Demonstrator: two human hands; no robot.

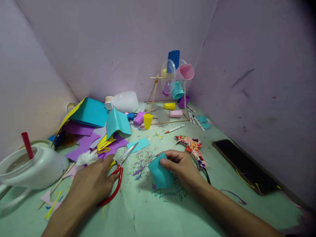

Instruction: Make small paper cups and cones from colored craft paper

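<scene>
Teal paper cup (pixel 160 174) pinched by right hand (pixel 181 166), left hand (pixel 92 182) on scissors (pixel 118 171)

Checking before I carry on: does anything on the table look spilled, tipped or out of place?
Paper clippings litter the table beside the scissors under the left hand; a clear bottle lies tipped at the back. The right hand holds a teal paper piece.

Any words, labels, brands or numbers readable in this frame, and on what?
No text reads clearly.
Small printed cup beside the white plastic bottle: print too blurred to read.
Green pen scribbles on the pale green table, by the right hand holding a teal paper piece: no legible letters.
Colourfully patterned glue gun: pattern only, no words.
Red-handled scissors under the left hand: no marking visible.
</scene>
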